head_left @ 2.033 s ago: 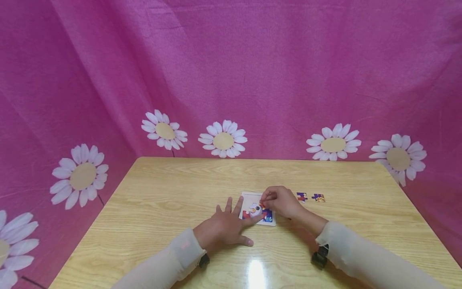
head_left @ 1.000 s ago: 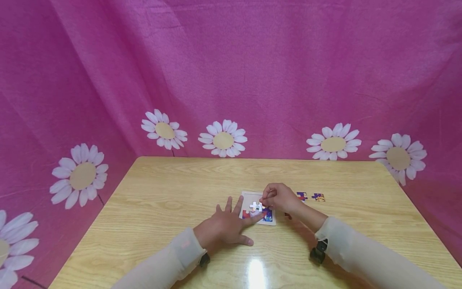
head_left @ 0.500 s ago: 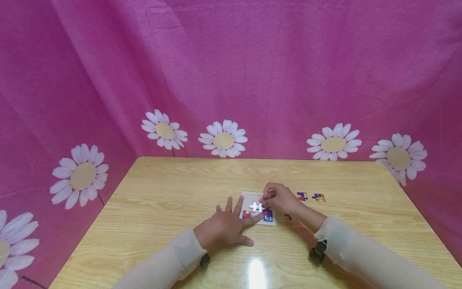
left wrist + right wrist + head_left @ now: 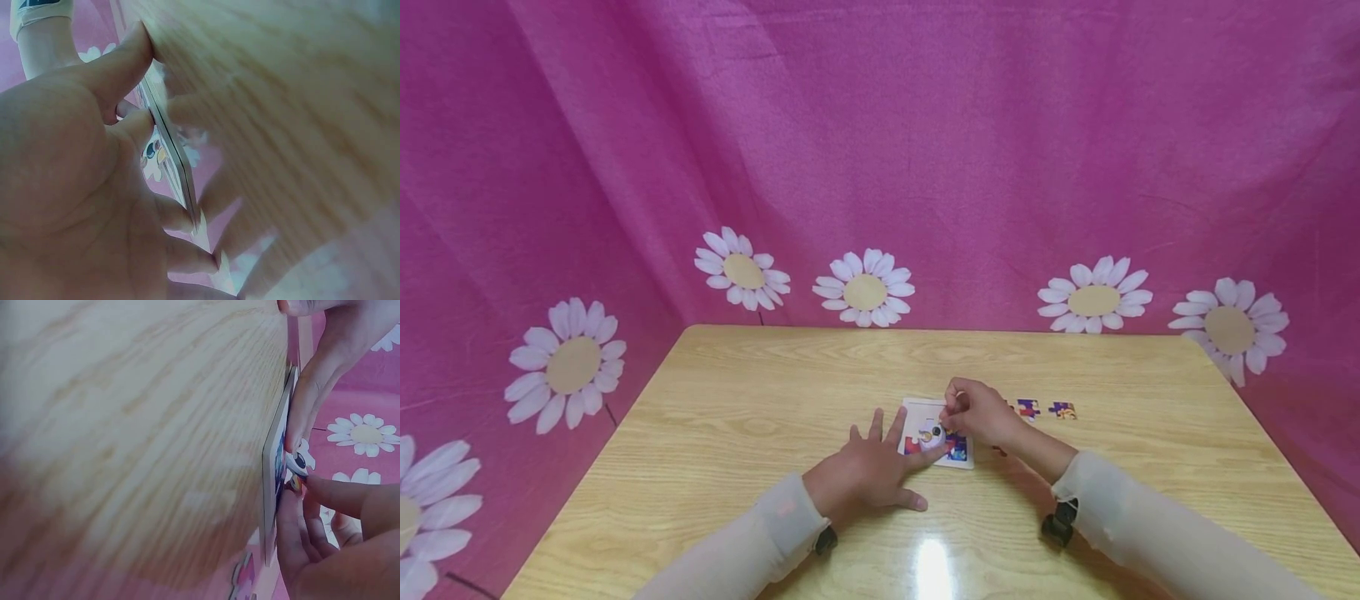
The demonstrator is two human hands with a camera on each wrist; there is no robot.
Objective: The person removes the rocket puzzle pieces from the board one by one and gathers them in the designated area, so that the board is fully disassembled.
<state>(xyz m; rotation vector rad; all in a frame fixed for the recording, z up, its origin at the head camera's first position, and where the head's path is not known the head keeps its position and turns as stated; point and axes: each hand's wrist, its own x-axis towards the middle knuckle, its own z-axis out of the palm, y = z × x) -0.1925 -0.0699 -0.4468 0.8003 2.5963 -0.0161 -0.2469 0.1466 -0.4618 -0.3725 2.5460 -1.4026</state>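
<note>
A small square jigsaw tray (image 4: 913, 412) with a white rim lies mid-table, its near part filled with red, white and blue pieces. My left hand (image 4: 871, 471) is spread with straight fingers; its index finger lies across the pieces in the tray. From the right, my right hand (image 4: 988, 415) pinches a puzzle piece (image 4: 299, 461) between thumb and fingers. That piece is white with a black eye and stands tilted a little over the tray in the right wrist view. In the left wrist view the tray (image 4: 178, 156) shows edge-on beyond the palm.
To the right of the tray lie a loose purple-and-red puzzle piece (image 4: 1027, 408) and a purple-and-yellow puzzle piece (image 4: 1063, 410). Another reddish piece (image 4: 999, 451) is partly hidden under the right wrist. A pink curtain (image 4: 925, 167) with daisies hangs behind the wooden table (image 4: 760, 375).
The pinched puzzle piece has changed its tilt: its face was whitened by glare, and now the black eye shows. My right hand shifted only slightly; the left hand stayed still.
</note>
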